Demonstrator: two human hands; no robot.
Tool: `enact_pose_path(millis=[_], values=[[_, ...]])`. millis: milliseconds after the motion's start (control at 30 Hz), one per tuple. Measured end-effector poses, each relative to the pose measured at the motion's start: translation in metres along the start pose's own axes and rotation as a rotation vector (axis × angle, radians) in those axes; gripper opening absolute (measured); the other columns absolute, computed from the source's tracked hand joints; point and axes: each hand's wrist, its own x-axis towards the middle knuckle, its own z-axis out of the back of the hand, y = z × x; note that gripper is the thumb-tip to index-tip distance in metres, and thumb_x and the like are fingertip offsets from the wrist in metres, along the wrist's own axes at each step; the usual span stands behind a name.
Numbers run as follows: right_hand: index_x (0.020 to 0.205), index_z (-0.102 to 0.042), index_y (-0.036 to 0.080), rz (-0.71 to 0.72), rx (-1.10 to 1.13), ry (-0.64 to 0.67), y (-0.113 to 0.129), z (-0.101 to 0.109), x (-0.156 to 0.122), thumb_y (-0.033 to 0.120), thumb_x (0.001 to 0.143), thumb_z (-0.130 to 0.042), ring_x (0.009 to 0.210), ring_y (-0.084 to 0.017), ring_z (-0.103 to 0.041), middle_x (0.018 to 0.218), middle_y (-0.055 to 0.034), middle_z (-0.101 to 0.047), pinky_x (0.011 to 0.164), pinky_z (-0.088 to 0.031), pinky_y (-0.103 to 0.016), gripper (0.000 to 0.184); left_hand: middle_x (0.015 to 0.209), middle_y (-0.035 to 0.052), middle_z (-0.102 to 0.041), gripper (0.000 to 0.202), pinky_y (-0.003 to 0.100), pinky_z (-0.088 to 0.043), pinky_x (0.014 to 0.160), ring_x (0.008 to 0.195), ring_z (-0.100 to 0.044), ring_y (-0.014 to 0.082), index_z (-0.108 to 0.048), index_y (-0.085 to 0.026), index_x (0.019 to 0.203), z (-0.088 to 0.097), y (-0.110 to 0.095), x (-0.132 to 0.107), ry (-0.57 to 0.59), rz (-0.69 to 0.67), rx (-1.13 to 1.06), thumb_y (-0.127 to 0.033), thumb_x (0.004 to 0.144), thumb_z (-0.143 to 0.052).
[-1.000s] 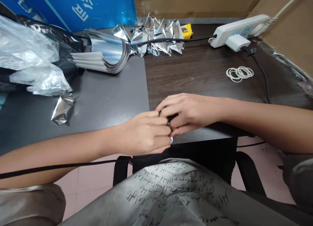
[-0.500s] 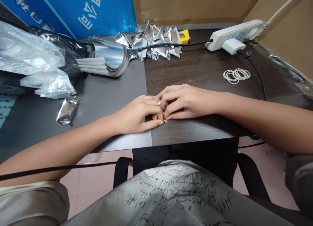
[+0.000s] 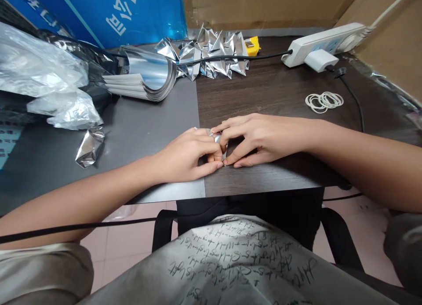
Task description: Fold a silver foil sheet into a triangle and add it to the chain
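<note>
The right hand (image 3: 255, 136) has just loosened, half open, its thumb drawn away from the small foil piece (image 3: 216, 138) on the desk (image 3: 250, 177), so its other fingertips and the curled left hand (image 3: 193, 153) now seem to pin it.

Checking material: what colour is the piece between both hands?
The piece is shiny silver; head view shows it best.

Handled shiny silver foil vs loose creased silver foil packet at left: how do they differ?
The handled shiny silver foil is mostly hidden; the loose creased silver foil packet shows nearly whole. Left hand and right hand touch the handled foil; neither touches the loose packet. Both are silver and reflective.
</note>
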Motion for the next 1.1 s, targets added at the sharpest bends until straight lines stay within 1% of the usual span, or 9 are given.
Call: enact_pose_path(millis=[200,267,367,500,633,767,900,967,1100], values=[[0.112,-0.078,0.026,-0.006,0.001,0.020,0.002,0.003,0.000,0.039,0.101,-0.060,0.126,-0.019,-0.058,0.123,-0.0051,-0.067,0.115,-0.047,-0.039,0.026,0.080,-0.0027,-0.069,0.017,0.029,-0.036,0.080,0.083,-0.059,0.0142,-0.066,-0.020,0.079,-0.003,-0.002,0.000,-0.032,-0.010,0.009,-0.026,0.093,-0.060],[0.115,-0.078,0.027,-0.018,0.010,0.029,0.002,0.003,-0.001,0.041,0.100,-0.060,0.123,-0.018,-0.060,0.123,-0.0047,-0.067,0.117,-0.047,-0.041,0.027,0.080,-0.0030,-0.070,0.018,0.030,-0.035,0.080,0.084,-0.058,0.0148,-0.065,-0.020,0.076,-0.005,-0.004,0.000,-0.052,0.014,0.025,-0.026,0.092,-0.060],[0.119,-0.076,0.028,-0.037,0.018,0.051,0.003,0.003,-0.003,0.040,0.101,-0.059,0.121,-0.017,-0.063,0.126,-0.0036,-0.066,0.124,-0.041,-0.046,0.027,0.081,-0.0033,-0.071,0.015,0.031,-0.032,0.080,0.088,-0.059,0.0159,-0.066,-0.020,0.078,-0.007,-0.007,-0.001,-0.057,0.097,0.027,-0.026,0.090,-0.061],[0.119,-0.075,0.030,-0.057,0.061,0.076,0.004,0.003,-0.004,0.039,0.099,-0.063,0.122,-0.017,-0.064,0.124,-0.0022,-0.067,0.129,-0.031,-0.052,0.025,0.077,-0.0040,-0.070,0.013,0.032,-0.030,0.078,0.085,-0.059,0.0162,-0.066,-0.020,0.077,-0.008,-0.014,-0.002,-0.050,0.194,0.016,-0.026,0.088,-0.063],[0.118,-0.075,0.028,-0.072,0.098,0.089,0.005,0.002,-0.003,0.038,0.099,-0.063,0.126,-0.019,-0.063,0.124,-0.0021,-0.069,0.131,-0.027,-0.054,0.024,0.077,-0.0040,-0.071,0.012,0.033,-0.029,0.079,0.085,-0.059,0.0172,-0.066,-0.019,0.077,-0.007,-0.018,-0.002,-0.053,0.229,0.028,-0.025,0.087,-0.063],[0.120,-0.073,0.027,-0.064,0.103,0.078,0.006,0.002,-0.002,0.037,0.099,-0.063,0.129,-0.020,-0.062,0.128,-0.0025,-0.068,0.130,-0.028,-0.057,0.025,0.077,-0.0040,-0.071,0.011,0.033,-0.030,0.079,0.087,-0.060,0.0179,-0.066,-0.019,0.078,-0.008,-0.018,-0.003,-0.052,0.242,0.025,-0.024,0.087,-0.063],[0.119,-0.074,0.029,-0.062,0.100,0.073,0.007,0.003,-0.002,0.034,0.098,-0.065,0.131,-0.020,-0.061,0.124,-0.0019,-0.069,0.130,-0.028,-0.056,0.024,0.077,-0.0037,-0.071,0.011,0.035,-0.030,0.082,0.089,-0.060,0.0180,-0.065,-0.019,0.077,-0.009,-0.017,-0.003,-0.056,0.240,0.023,-0.023,0.087,-0.064],[0.118,-0.075,0.030,-0.059,0.091,0.079,0.007,0.002,-0.003,0.034,0.098,-0.065,0.133,-0.020,-0.059,0.123,-0.0022,-0.069,0.130,-0.027,-0.057,0.023,0.077,-0.0037,-0.071,0.010,0.036,-0.029,0.084,0.089,-0.060,0.0182,-0.064,-0.019,0.077,-0.009,-0.017,-0.003,-0.060,0.242,0.017,-0.022,0.087,-0.064],[0.119,-0.075,0.030,-0.068,0.067,0.090,0.008,0.000,-0.003,0.035,0.097,-0.065,0.141,-0.023,-0.053,0.130,-0.0031,-0.066,0.130,-0.025,-0.060,0.024,0.077,-0.0044,-0.070,0.008,0.036,-0.028,0.085,0.091,-0.060,0.0181,-0.063,-0.018,0.078,-0.009,-0.018,-0.003,-0.053,0.262,-0.007,-0.021,0.086,-0.065]])
